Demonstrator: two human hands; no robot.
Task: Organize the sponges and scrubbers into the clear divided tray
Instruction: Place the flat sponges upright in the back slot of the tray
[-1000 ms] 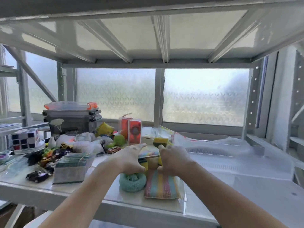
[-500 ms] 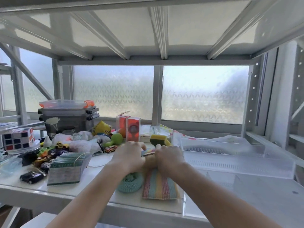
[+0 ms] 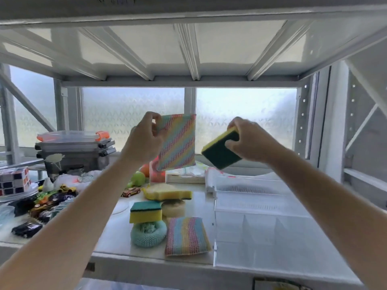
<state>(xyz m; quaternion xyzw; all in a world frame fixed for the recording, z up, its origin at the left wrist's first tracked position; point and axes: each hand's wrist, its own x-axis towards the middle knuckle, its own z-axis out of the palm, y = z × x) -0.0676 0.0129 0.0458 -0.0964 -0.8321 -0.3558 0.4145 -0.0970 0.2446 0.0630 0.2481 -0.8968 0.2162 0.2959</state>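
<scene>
My left hand (image 3: pixel 144 141) holds a rainbow-striped knitted sponge (image 3: pixel 178 142) up in the air by its left edge. My right hand (image 3: pixel 251 141) grips a yellow sponge with a dark green scrub side (image 3: pixel 219 151), raised beside it. On the shelf below lie a second striped sponge (image 3: pixel 186 236), a teal knitted ring scrubber (image 3: pixel 148 235) with a yellow and teal sponge (image 3: pixel 146 211) resting on it, a pale round scrubber (image 3: pixel 173 207) and a yellow toast-shaped sponge (image 3: pixel 167 192). The clear divided tray (image 3: pixel 259 233) stands to the right of them.
Toy cars (image 3: pixel 50 201), a puzzle cube (image 3: pixel 13 182), stacked grey lidded boxes (image 3: pixel 75 147), a green apple (image 3: pixel 137 178) and an orange carton (image 3: pixel 157 173) crowd the left and back. The upper shelf (image 3: pixel 192 59) hangs close above. A frosted window is behind.
Both hands rose from the pile on the shelf, the left lifting a striped sponge and the right a yellow-green sponge. The sponges beneath them are now uncovered.
</scene>
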